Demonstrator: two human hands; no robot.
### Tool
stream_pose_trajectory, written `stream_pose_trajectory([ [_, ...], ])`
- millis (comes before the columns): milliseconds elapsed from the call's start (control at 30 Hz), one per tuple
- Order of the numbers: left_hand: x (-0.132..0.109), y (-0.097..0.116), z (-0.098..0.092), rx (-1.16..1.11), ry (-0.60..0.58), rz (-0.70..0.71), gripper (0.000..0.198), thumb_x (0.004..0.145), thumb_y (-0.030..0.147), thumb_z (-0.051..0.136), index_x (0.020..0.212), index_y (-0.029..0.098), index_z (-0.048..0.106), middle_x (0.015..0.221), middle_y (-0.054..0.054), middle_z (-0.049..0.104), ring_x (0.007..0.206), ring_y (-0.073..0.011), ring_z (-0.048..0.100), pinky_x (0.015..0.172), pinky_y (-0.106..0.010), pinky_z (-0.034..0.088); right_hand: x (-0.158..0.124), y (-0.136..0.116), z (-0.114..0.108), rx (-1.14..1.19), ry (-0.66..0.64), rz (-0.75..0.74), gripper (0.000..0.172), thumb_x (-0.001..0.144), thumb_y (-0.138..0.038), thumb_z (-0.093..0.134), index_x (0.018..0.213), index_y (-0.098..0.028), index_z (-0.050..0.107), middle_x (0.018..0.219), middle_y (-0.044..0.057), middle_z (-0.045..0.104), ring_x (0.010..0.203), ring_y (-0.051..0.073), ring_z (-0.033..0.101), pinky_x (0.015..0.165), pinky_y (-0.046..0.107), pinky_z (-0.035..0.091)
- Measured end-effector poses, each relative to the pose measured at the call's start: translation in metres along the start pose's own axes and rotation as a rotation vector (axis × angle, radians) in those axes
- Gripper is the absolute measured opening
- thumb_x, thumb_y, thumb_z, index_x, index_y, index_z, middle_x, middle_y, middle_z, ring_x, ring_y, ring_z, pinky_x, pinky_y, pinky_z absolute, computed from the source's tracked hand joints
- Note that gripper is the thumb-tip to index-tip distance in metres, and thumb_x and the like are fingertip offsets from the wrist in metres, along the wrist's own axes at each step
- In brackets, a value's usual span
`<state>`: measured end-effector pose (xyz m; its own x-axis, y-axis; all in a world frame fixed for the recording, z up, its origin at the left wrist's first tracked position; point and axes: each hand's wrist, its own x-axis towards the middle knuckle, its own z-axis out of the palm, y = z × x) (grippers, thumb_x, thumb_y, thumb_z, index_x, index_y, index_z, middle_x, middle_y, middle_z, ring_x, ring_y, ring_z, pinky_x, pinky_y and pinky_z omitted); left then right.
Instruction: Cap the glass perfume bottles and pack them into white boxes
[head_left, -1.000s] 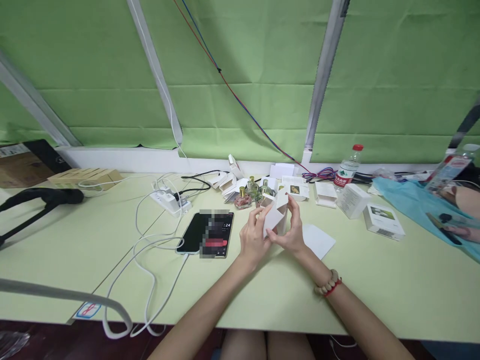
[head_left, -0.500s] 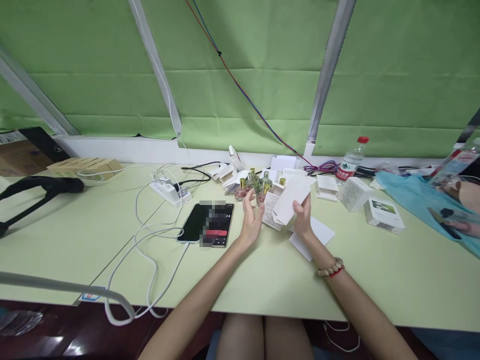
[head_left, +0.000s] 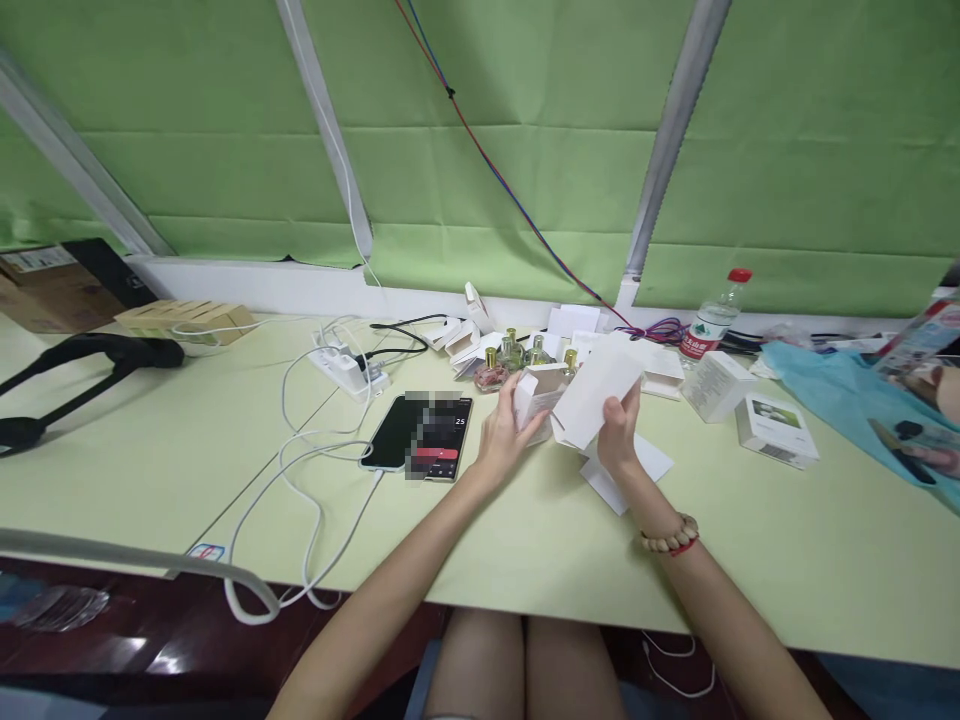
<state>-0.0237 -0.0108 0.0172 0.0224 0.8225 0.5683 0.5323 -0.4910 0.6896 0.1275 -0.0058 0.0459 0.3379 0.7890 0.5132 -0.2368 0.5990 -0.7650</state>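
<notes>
My left hand [head_left: 499,436] is closed around the side of a small white box [head_left: 531,396], whose top is open. My right hand [head_left: 620,428] pinches a folded piece of white cardboard [head_left: 597,388], thumb on its face. The cardboard is tilted beside the box, overlapping its right side. Just behind the box stand several small glass bottles [head_left: 492,374] with gold caps, partly hidden by the box and cardboard. Beneath my right hand a flat white sheet [head_left: 652,461] lies on the table.
Two phones [head_left: 390,432] and a white cable lie left of my hands, near a power strip [head_left: 341,368]. Opened white cartons [head_left: 466,343] lie behind. To the right are closed white boxes [head_left: 777,430], a red-capped water bottle [head_left: 712,320] and blue plastic [head_left: 817,385].
My left hand, open beside the box before, has closed on it. The box is now lifted and tilted slightly. My right hand keeps hold of the cardboard. The view has shifted a little.
</notes>
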Motion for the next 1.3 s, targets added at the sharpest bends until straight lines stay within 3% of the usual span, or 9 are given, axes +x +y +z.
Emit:
stream_pose_trajectory([
  [100,0.000,-0.005,-0.004,0.167,0.032,0.154,0.072,0.083,0.041,0.056,0.140,0.020,0.018,0.124,-0.016,0.055,0.105,-0.0253,0.060,0.078,-0.034,0.050,-0.002,-0.005,0.003,0.104,-0.075,0.120,0.070,0.060,-0.065,0.062,0.117,-0.027,0.047,0.107,0.009,0.061,0.096,0.029,0.063,0.081,0.045,0.050],
  [200,0.001,-0.003,-0.006,0.253,-0.062,0.229,0.058,0.084,0.037,0.055,0.135,0.025,0.030,0.128,-0.013,0.051,0.106,-0.0247,0.059,0.074,-0.031,0.051,-0.002,-0.008,0.007,0.163,-0.113,0.281,0.074,0.060,-0.070,0.058,0.118,-0.024,0.047,0.106,0.010,0.063,0.092,0.029,0.065,0.076,0.044,0.052],
  [300,0.002,0.001,-0.009,0.258,-0.172,0.248,0.051,0.080,0.032,0.059,0.127,0.027,0.041,0.122,-0.008,0.055,0.103,-0.0223,0.060,0.073,-0.029,0.051,0.002,-0.007,0.009,0.186,-0.035,0.324,0.073,0.064,-0.070,0.054,0.119,-0.023,0.046,0.108,0.010,0.063,0.092,0.027,0.064,0.076,0.043,0.052],
  [467,-0.001,0.003,-0.006,0.253,-0.160,0.331,0.046,0.081,0.029,0.056,0.123,0.025,0.038,0.117,-0.008,0.058,0.093,-0.0187,0.063,0.063,-0.024,0.048,0.008,-0.003,0.006,0.113,0.084,0.134,0.065,0.070,-0.057,0.059,0.124,-0.033,0.034,0.119,0.006,0.054,0.092,0.021,0.063,0.078,0.038,0.051],
  [633,-0.006,-0.001,0.003,0.252,-0.073,0.388,0.043,0.083,0.034,0.054,0.118,0.026,0.032,0.110,-0.010,0.060,0.072,-0.0151,0.064,0.055,-0.025,0.043,0.005,-0.005,0.001,-0.162,0.031,-0.090,0.081,0.058,-0.043,0.074,0.124,-0.032,0.028,0.121,0.008,0.044,0.100,0.021,0.057,0.076,0.034,0.051],
  [833,-0.007,0.002,0.002,0.196,-0.085,0.386,0.033,0.084,0.035,0.053,0.107,0.024,0.032,0.101,-0.008,0.062,0.062,-0.0098,0.060,0.051,-0.020,0.038,0.005,-0.006,-0.001,-0.376,0.044,-0.251,0.080,0.059,-0.042,0.074,0.125,-0.029,0.031,0.124,0.011,0.042,0.106,0.024,0.052,0.082,0.038,0.049],
  [1000,-0.008,0.003,0.005,0.082,-0.027,0.271,0.038,0.078,0.037,0.061,0.105,0.024,0.036,0.103,-0.009,0.062,0.066,-0.0157,0.064,0.054,-0.025,0.042,0.011,-0.008,-0.006,-0.373,0.082,-0.216,0.080,0.060,-0.041,0.072,0.128,-0.030,0.032,0.123,0.010,0.045,0.103,0.023,0.055,0.078,0.038,0.051],
  [1133,-0.009,-0.002,0.007,0.171,-0.011,0.262,0.042,0.079,0.036,0.061,0.110,0.024,0.035,0.096,-0.008,0.064,0.064,-0.0197,0.065,0.052,-0.027,0.042,0.012,-0.013,-0.003,-0.222,0.152,-0.229,0.074,0.070,-0.046,0.061,0.132,-0.031,0.025,0.122,0.010,0.047,0.102,0.023,0.057,0.076,0.037,0.052],
  [1300,-0.009,-0.003,0.007,0.216,-0.023,0.328,0.038,0.080,0.038,0.059,0.105,0.023,0.035,0.097,-0.009,0.065,0.062,-0.0165,0.065,0.050,-0.023,0.040,0.009,-0.010,0.002,-0.150,0.028,-0.119,0.064,0.072,-0.052,0.054,0.127,-0.028,0.031,0.110,0.010,0.053,0.097,0.025,0.061,0.076,0.038,0.051],
])
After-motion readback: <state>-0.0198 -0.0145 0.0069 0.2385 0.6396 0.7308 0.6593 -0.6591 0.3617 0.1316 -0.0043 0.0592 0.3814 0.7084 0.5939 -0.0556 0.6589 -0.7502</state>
